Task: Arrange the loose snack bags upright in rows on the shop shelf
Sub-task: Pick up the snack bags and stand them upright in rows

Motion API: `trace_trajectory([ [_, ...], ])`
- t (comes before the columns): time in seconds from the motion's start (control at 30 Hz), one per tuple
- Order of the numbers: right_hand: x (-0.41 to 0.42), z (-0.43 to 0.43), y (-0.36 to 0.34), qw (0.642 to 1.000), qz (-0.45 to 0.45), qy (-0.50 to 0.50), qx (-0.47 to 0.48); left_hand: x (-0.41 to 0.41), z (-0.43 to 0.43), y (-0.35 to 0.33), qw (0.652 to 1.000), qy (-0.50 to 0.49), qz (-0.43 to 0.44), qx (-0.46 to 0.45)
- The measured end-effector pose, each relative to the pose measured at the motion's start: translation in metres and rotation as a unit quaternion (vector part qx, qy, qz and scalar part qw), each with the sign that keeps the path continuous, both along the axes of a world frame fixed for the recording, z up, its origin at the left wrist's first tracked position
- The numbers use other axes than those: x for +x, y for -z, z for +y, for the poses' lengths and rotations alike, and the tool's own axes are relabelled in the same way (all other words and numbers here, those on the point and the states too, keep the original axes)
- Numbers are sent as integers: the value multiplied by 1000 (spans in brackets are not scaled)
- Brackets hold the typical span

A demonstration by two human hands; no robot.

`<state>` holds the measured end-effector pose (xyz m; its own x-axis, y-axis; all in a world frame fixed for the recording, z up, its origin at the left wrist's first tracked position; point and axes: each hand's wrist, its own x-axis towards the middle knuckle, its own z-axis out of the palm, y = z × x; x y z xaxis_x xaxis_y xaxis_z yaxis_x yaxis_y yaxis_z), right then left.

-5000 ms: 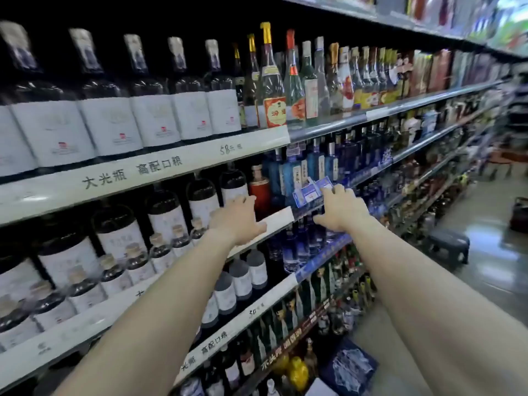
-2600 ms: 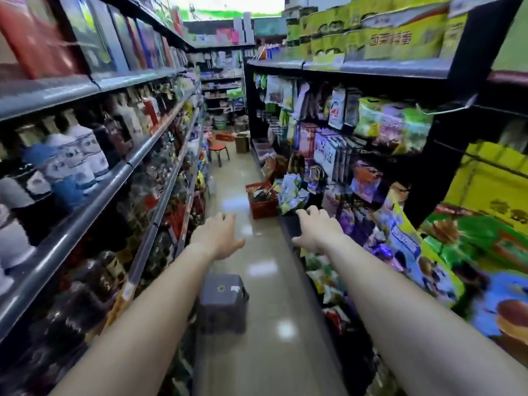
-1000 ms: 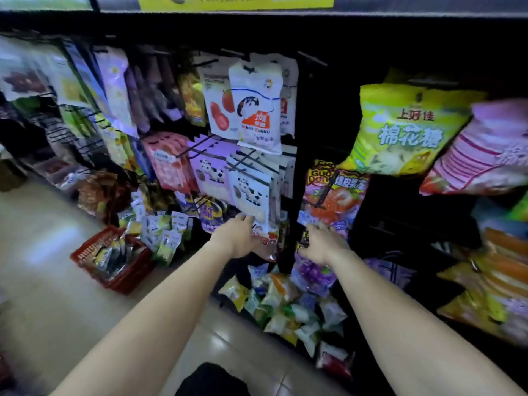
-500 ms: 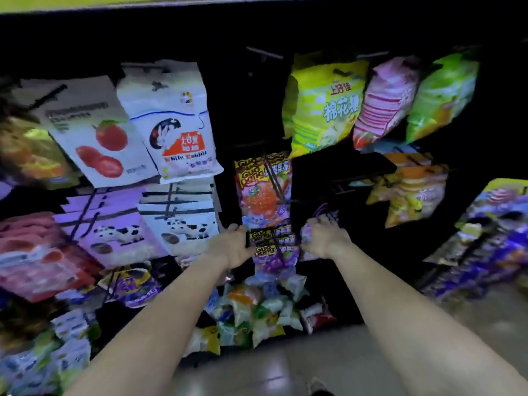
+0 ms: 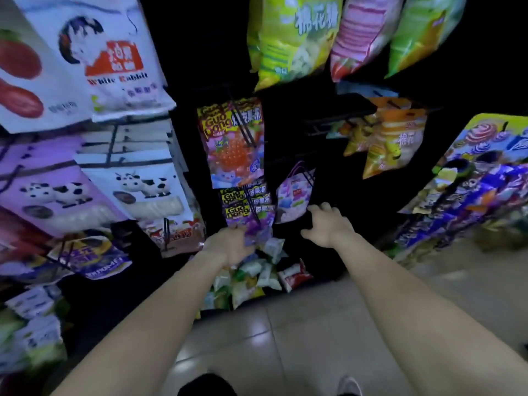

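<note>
Both arms reach toward a dark shop rack. The left hand (image 5: 228, 248) lies over a heap of loose snack bags (image 5: 264, 274) on the lowest shelf; its grip is unclear. The right hand (image 5: 328, 224) hovers with fingers spread, just below a hanging pink-and-white bag (image 5: 294, 192). Guo Dong jelly bags (image 5: 233, 144) hang above, and a White Rabbit bag (image 5: 114, 61) hangs at upper left.

Loose snack bags (image 5: 258, 277): I see glossy, crinkled plastic film.
Floor (image 5: 300, 332): I see smooth, shiny tiles catching light.
Peg hooks (image 5: 245, 125): I read these as thin dark metal wire.
</note>
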<state>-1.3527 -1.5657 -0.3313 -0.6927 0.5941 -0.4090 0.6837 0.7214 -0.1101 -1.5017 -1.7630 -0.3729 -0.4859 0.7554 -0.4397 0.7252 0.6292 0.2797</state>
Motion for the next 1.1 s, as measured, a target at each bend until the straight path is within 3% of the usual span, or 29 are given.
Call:
trace_trajectory([
  [0.27, 22, 52, 220, 998, -21, -57, -8, 31, 49, 211, 997, -28, -3, -73],
  [0.47, 15, 74, 412, 997, -23, -68, 18, 22, 88, 387, 994, -22, 92, -55],
  [0.6, 26, 72, 492, 998, -2, -60, 35, 28, 82, 469, 993, -8, 111, -35],
  [0.9, 113, 35, 518, 999, 23, -10, 25, 92, 31, 495, 995, -21, 95, 24],
  [1.1, 145, 41, 535, 998, 60, 14, 20, 109, 54, 482, 993, -4, 111, 43],
])
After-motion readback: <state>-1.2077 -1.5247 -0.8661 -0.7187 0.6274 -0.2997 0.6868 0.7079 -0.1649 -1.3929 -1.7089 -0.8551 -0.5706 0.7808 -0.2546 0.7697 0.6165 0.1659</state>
